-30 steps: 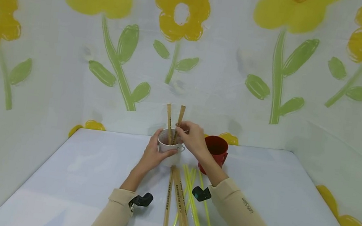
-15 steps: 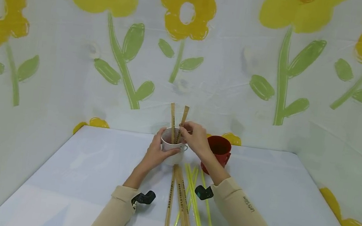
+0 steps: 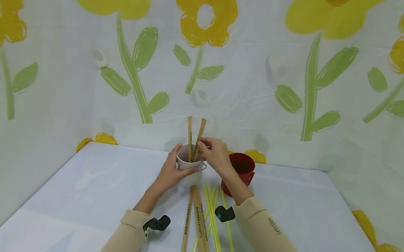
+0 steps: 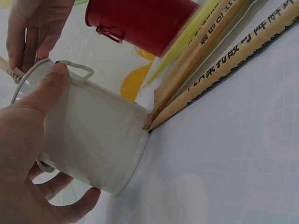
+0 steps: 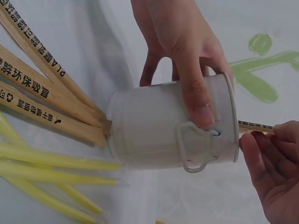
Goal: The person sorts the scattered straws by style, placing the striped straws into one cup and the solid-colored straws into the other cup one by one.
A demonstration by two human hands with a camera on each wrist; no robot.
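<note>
In the head view my left hand (image 3: 169, 171) grips a small white pail (image 3: 191, 179) by its side, thumb along the front near the rim. The pail stands upright on the table. Two paper-wrapped straws lean in it, spread apart at the top. My right hand (image 3: 217, 156) pinches the right straw (image 3: 201, 129) between thumb and fingers at the rim; the left straw (image 3: 189, 128) stands untouched. A wire handle (image 5: 187, 147) shows on the pail's wall in the right wrist view. The straws' lower ends are hidden inside the pail.
A red pail (image 3: 247, 177) stands right of the white one, partly behind my right forearm. Several paper-wrapped straws (image 3: 200, 229) and yellow straws (image 3: 218, 240) lie in front of the pails. A flower-printed backdrop (image 3: 238, 88) rises behind the table (image 3: 99, 197).
</note>
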